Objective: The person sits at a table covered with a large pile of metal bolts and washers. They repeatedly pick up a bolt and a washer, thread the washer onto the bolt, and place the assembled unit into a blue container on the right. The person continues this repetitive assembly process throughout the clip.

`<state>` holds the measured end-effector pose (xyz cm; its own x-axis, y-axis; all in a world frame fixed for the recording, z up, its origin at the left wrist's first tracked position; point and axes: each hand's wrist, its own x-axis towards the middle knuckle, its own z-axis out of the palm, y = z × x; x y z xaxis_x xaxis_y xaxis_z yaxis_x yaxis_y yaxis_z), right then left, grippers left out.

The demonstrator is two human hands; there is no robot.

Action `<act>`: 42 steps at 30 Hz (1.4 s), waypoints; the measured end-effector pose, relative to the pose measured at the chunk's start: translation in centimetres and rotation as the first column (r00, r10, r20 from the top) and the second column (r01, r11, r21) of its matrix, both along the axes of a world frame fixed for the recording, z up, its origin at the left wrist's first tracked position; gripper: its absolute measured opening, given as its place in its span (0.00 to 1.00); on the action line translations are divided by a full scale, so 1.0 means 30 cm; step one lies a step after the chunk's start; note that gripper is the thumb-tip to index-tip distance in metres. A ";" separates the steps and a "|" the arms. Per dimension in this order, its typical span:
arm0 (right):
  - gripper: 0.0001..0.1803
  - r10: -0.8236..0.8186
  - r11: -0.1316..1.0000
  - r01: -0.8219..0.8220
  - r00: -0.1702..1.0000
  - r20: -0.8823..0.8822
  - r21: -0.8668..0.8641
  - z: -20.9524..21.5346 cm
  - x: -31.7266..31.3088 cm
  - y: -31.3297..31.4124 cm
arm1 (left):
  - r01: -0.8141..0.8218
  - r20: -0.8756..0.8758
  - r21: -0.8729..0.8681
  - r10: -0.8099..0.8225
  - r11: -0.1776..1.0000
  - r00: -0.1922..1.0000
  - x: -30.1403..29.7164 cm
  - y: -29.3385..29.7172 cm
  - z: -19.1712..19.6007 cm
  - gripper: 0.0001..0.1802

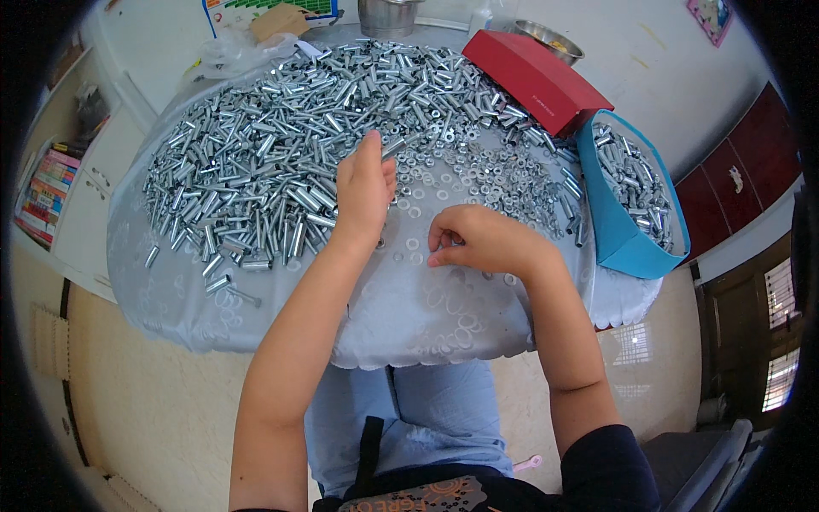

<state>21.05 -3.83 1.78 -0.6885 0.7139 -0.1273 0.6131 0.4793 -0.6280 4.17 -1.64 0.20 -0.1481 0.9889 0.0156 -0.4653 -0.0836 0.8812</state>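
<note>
My left hand (367,186) is closed over the middle of the table, thumb uppermost. A silvery metal sleeve (394,148) juts out between its thumb and curled fingers. To its right, my right hand (488,239) hangs low over the cloth with thumb and fingers bent into a pinch. Whatever sits between those fingertips is too small or hidden to make out. Loose washers (445,178) lie around and beyond both hands, with a pile of small nuts (512,183) farther right. A broad heap of metal sleeves and bolts (256,162) spreads left of my left hand and toward the back.
A blue fabric bin (623,224) full of metal sleeves stands at the right edge. Behind it rests a long red box (537,81). At the back are a metal pot (388,17), a steel bowl (546,41) and a clear plastic bag (247,55). A pale patterned tablecloth (401,328) covers the table.
</note>
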 end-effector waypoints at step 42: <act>0.10 0.040 0.986 -0.041 0.999 0.010 0.160 -0.003 0.005 -0.015 | -0.068 -0.185 0.061 0.079 0.996 0.980 -0.006 -0.005 -0.008 0.25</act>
<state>21.20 -4.28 1.69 -0.7171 0.6967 -0.0180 0.5946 0.5981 -0.5373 3.98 -1.79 -0.03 -0.2097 0.9723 0.1030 -0.2835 -0.1613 0.9453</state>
